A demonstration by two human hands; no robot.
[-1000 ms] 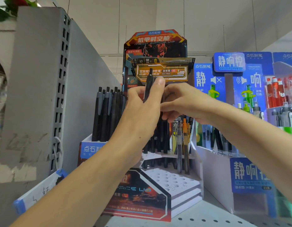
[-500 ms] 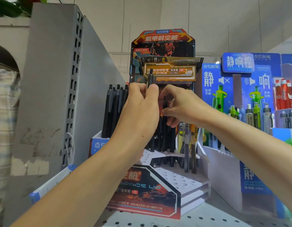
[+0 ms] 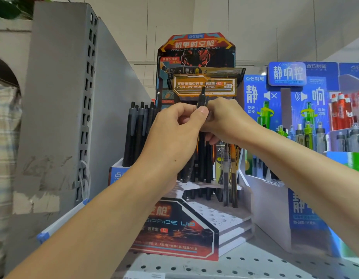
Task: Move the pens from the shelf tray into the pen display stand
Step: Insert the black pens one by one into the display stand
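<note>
Now both hands up at pen display stand [image 3: 196, 224]. Left hand [image 3: 174, 133] curled round bundle of black pens [image 3: 202, 97], thumb pressed on top one, tips poking above fist — keeps spare stock close to holes. Right hand [image 3: 227, 119] touching left, fingers curled at same bundle, probably pinching one pen off to seat it; exact grip hidden behind left thumb. Back rows of stand already hold upright black pens; front holes free. Shelf tray [image 3: 116, 174] behind left forearm, more pens standing in it.
</note>
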